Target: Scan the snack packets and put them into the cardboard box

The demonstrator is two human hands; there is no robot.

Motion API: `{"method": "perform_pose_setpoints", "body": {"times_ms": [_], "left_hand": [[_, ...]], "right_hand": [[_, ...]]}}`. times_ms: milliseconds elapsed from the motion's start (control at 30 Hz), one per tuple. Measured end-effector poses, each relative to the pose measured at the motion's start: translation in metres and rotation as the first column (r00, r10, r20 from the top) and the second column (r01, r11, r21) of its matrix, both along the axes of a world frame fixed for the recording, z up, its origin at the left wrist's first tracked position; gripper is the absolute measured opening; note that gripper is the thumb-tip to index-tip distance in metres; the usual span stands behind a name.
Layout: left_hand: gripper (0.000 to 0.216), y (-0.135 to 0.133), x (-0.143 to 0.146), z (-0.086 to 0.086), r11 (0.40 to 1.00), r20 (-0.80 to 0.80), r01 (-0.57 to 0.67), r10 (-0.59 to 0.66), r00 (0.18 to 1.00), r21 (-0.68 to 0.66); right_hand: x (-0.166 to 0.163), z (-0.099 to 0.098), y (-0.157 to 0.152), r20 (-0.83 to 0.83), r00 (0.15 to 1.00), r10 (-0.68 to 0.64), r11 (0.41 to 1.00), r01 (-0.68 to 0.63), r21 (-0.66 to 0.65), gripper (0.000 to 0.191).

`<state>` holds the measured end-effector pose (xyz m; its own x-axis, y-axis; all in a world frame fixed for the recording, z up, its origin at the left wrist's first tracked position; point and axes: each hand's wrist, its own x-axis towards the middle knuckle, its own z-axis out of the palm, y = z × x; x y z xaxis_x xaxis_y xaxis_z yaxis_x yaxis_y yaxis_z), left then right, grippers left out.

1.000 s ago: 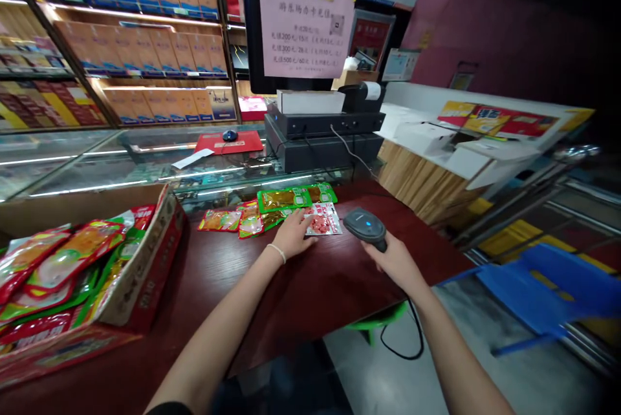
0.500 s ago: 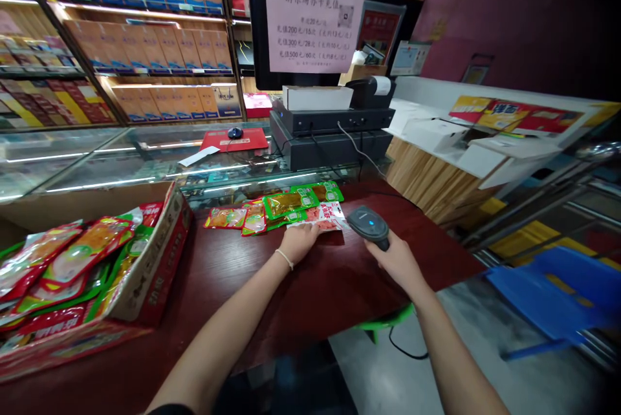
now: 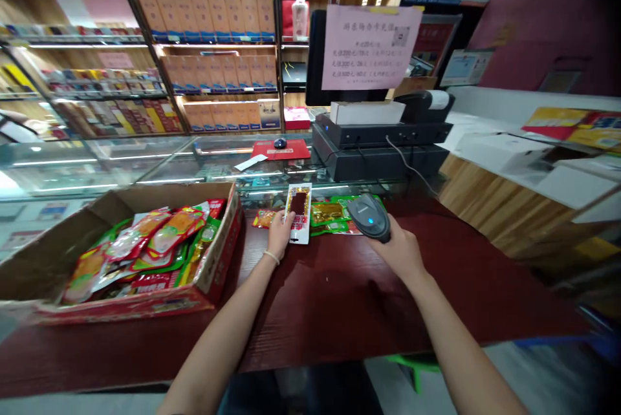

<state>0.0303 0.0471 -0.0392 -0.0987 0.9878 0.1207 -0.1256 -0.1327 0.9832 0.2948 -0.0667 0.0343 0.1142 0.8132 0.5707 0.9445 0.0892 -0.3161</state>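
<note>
My left hand [image 3: 280, 234] is closed on a white and red snack packet [image 3: 299, 212], holding it upright above the dark red counter [image 3: 339, 298]. My right hand [image 3: 398, 249] grips a grey barcode scanner [image 3: 369, 216] with a blue light on top, its head a little to the right of the packet. Behind them several green, gold and orange snack packets [image 3: 328, 214] lie flat on the counter.
A cardboard box [image 3: 220, 253] full of snack packets stands at the left. Behind the counter is a glass display case [image 3: 145, 169], a cash register with monitor and pink notice [image 3: 378, 137], and shelves of boxes. A white and wood counter [image 3: 490, 202] stands to the right.
My left hand has picked the white and red packet up off the counter and turned it upright. The scanner stays in my right hand; the view has swung left and up.
</note>
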Motion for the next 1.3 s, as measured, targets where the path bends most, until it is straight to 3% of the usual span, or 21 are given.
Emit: {"method": "perform_pose_setpoints", "body": {"times_ms": [167,333,533,733,900,1200,1300], "left_hand": [[0.051,-0.001,-0.031,-0.009,0.993,0.171,0.117,-0.117,0.978,0.011],[0.041,0.002,-0.039,-0.015,0.99,0.049,0.097,-0.102,0.994,0.099],[0.044,0.002,-0.036,-0.019,0.981,-0.096,0.156,-0.145,0.985,0.114],[0.044,0.0,-0.037,-0.02,0.978,-0.202,0.176,-0.15,0.968,0.116],[0.04,0.0,-0.037,-0.02,0.979,-0.245,0.163,-0.13,0.961,0.121],[0.044,-0.002,-0.037,-0.022,0.973,-0.291,0.174,-0.124,0.949,0.152],[0.043,-0.005,-0.035,-0.018,0.977,-0.319,0.123,-0.063,0.946,0.172]], "right_hand": [[-0.038,-0.014,0.042,0.175,0.973,0.152,0.976,-0.176,0.127,0.037],[-0.041,-0.037,0.046,0.262,0.923,0.281,0.947,-0.311,0.08,0.037],[-0.043,-0.041,0.032,0.241,0.941,0.236,0.971,-0.24,-0.014,0.046],[-0.048,-0.037,0.03,0.193,0.943,0.27,0.961,-0.252,-0.112,0.054],[-0.048,-0.039,0.029,0.172,0.945,0.278,0.959,-0.262,-0.11,0.037],[-0.048,-0.035,0.027,0.137,0.953,0.271,0.959,-0.257,-0.117,0.043],[-0.047,-0.037,0.029,0.128,0.955,0.268,0.962,-0.26,-0.079,0.04]]}}
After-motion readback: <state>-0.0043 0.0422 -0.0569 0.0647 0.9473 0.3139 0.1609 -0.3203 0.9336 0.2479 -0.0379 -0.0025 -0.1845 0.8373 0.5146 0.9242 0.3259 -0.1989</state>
